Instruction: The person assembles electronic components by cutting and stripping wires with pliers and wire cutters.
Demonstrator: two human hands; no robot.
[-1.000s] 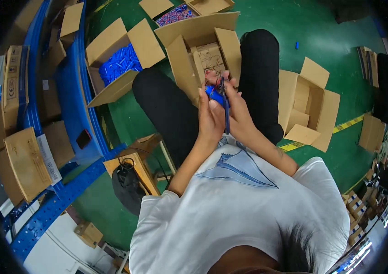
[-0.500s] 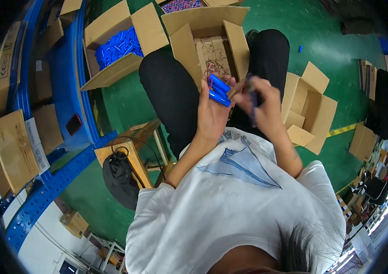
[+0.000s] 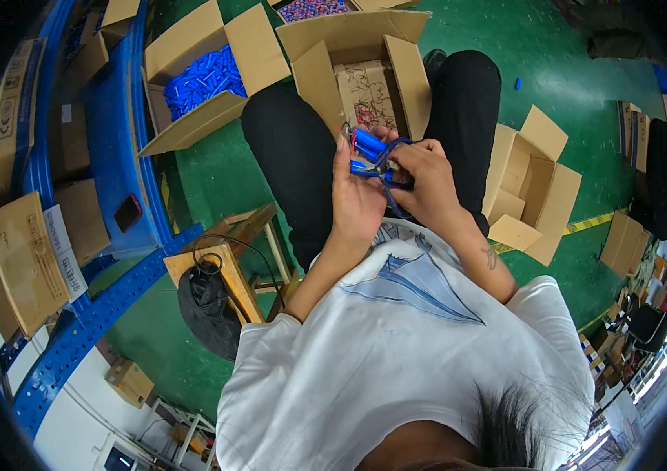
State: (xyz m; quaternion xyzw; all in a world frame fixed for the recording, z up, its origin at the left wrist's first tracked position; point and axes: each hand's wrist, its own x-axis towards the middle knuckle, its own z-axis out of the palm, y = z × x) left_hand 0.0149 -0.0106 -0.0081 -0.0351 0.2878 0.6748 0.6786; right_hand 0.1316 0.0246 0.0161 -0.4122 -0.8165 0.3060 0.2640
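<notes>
My left hand (image 3: 355,206) is closed around a pair of blue cylindrical batteries (image 3: 368,144) with a thin red wire at one end. In my right hand (image 3: 432,182) is a pair of cutting pliers (image 3: 390,149) with dark blue handles. The pliers' metal jaws lie over the batteries, close to the left fingers. What sits between the jaws is too small to tell. Just beyond both hands, between my knees, stands an open cardboard box (image 3: 316,78) with scattered thin wire pieces (image 3: 373,90) at its bottom.
At the left, an open carton (image 3: 180,39) holds many blue cylinders (image 3: 204,81). A small open carton (image 3: 549,212) stands by my right knee. A wooden stool (image 3: 231,275) with a black bag (image 3: 206,310) is at my left. Blue shelving (image 3: 114,180) carries boxes and a phone (image 3: 127,213).
My right hand has moved left and brought the pliers onto the batteries. The pliers were blurred beside the batteries before. My left hand has tilted slightly with the batteries.
</notes>
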